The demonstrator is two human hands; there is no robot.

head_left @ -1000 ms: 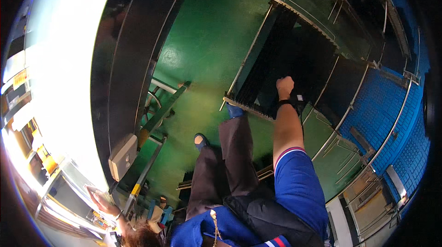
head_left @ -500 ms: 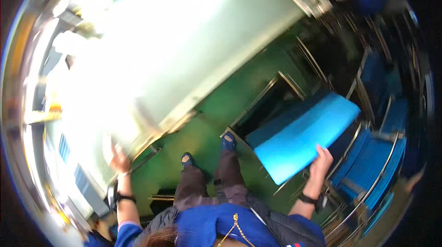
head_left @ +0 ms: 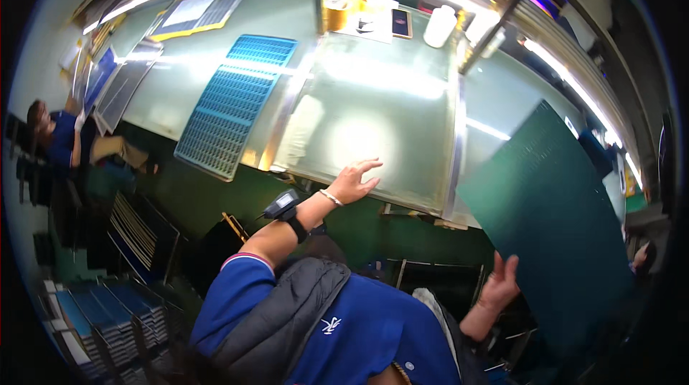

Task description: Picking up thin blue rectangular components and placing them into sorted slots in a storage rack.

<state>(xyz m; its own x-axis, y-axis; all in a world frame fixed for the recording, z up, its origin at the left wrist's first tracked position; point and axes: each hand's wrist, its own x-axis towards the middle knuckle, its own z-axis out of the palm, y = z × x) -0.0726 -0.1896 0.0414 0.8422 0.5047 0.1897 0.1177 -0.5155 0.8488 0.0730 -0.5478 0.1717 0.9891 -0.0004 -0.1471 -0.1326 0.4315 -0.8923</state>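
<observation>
My left hand [head_left: 352, 182] reaches over the front of a glass-like tabletop [head_left: 373, 119], fingers spread and holding nothing. A bright reflection lies on the surface just beyond it. At the right, my right hand [head_left: 500, 284] closes on the near left edge of a large, thin dark green panel [head_left: 552, 220]. Tilted, the panel extends up and away past the right end of the table. Some of my right fingers are hidden at the panel's edge. Left of my left hand lies a blue panel with a grid of small cells [head_left: 240, 101], its near end jutting past the table edge.
At the table's back stand a white bottle [head_left: 440, 26], a phone [head_left: 402, 23] and yellow tape rolls [head_left: 336, 13]. A co-worker [head_left: 61, 134] sits at far left. Stacked blue panels [head_left: 108, 317] fill a rack at lower left. A metal post [head_left: 495, 22] rises at the back right.
The view has swung round, facing the table squarely. My left hand now lies farther over its front. The panel stays in my right hand, now steeper and darker, where it looked bright blue.
</observation>
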